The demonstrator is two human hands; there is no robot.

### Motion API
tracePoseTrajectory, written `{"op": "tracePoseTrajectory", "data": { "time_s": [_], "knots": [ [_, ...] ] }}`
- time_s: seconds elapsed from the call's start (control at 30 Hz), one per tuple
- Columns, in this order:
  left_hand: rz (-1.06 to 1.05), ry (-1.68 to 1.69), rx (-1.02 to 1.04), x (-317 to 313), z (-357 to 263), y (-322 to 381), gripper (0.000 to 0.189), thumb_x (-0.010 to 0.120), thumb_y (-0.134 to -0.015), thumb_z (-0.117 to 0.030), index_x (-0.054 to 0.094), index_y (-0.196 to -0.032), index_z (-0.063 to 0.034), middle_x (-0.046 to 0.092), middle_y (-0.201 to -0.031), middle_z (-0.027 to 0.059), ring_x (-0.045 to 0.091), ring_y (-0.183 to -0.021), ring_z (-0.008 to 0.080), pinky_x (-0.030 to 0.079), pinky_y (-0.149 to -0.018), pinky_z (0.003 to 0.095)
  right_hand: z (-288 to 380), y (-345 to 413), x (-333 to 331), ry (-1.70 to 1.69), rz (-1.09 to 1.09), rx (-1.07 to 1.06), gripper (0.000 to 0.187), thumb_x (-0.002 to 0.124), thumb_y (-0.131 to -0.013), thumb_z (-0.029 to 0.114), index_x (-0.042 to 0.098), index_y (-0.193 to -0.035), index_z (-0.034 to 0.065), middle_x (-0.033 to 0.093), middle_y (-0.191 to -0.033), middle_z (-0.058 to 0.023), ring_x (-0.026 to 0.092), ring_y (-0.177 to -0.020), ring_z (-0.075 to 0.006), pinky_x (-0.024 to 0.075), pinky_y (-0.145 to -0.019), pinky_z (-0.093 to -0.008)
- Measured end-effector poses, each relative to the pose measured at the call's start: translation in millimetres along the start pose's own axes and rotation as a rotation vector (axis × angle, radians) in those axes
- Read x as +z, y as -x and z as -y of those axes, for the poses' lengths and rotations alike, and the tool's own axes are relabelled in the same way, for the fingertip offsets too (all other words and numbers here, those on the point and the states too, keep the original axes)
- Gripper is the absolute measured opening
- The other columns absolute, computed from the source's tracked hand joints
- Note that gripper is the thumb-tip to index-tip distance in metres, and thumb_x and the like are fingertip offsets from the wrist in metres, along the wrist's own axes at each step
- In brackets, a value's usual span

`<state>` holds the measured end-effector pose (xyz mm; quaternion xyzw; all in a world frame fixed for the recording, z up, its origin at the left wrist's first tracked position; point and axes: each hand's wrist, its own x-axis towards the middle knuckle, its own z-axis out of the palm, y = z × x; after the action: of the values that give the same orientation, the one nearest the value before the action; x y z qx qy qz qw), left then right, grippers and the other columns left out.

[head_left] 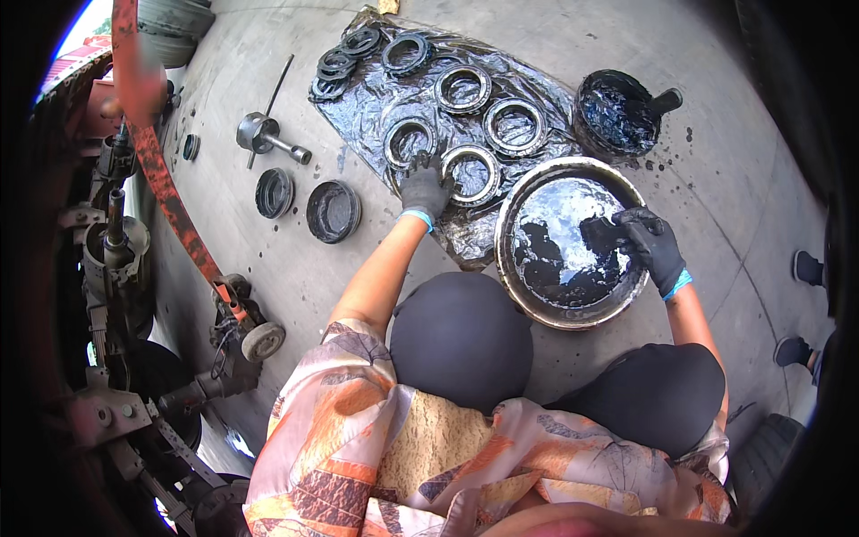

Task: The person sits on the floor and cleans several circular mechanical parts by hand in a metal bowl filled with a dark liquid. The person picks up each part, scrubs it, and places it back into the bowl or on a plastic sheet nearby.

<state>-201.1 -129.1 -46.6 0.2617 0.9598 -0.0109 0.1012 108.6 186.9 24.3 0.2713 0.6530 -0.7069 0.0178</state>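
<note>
My left hand (427,190), in a black glove over a blue one, reaches onto the black plastic sheet (366,117). Its fingers are spread at the lower edge of one bearing ring (388,142) and beside another (495,176); whether they grip either is unclear. My right hand (651,245), gloved alike, is at the right rim of a round metal basin (508,285) holding dark, shiny liquid. Its fingers are bent inside the rim; whether they hold something is hidden. More greasy bearing rings (515,126) lie on the sheet.
A black tub of dark grease (614,111) with a handle sticking out stands beyond the basin. Two black caps (333,211) and a metal socket tool with a bar (258,132) lie left. A red jack handle (171,194) and axle parts line the left. Another person's shoes (792,350) show right.
</note>
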Motion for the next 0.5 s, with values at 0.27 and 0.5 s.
{"op": "tracePoseTrajectory", "data": {
  "time_s": [0.27,0.5],
  "knots": [
    [-0.210,0.129,-0.104,-19.2,16.1,-38.7,0.037,0.059,-0.091,-0.042,0.066,-0.113,-0.0132,0.069,-0.103,0.0187,0.067,-0.096,0.0349,0.053,-0.085,0.0459,0.9,-3.9,2.0,0.008,0.008,0.028,0.025,0.059,-0.096,0.019,0.066,-0.110,0.0002,0.067,-0.103,-0.0057,0.063,-0.088,-0.0121,0.0530,-0.077,-0.0263],
    [-0.138,-0.181,-0.212,-60.1,51.3,-166.4,0.050,0.065,-0.085,-0.050,0.064,-0.115,-0.0100,0.067,-0.111,0.0156,0.066,-0.104,0.0326,0.052,-0.088,0.0433,9.7,3.9,3.0,-0.054,-0.050,0.064,0.027,0.060,-0.095,0.019,0.065,-0.113,-0.0009,0.068,-0.103,-0.0059,0.064,-0.084,-0.0117,0.0531,-0.072,-0.0256]
  ]
}}
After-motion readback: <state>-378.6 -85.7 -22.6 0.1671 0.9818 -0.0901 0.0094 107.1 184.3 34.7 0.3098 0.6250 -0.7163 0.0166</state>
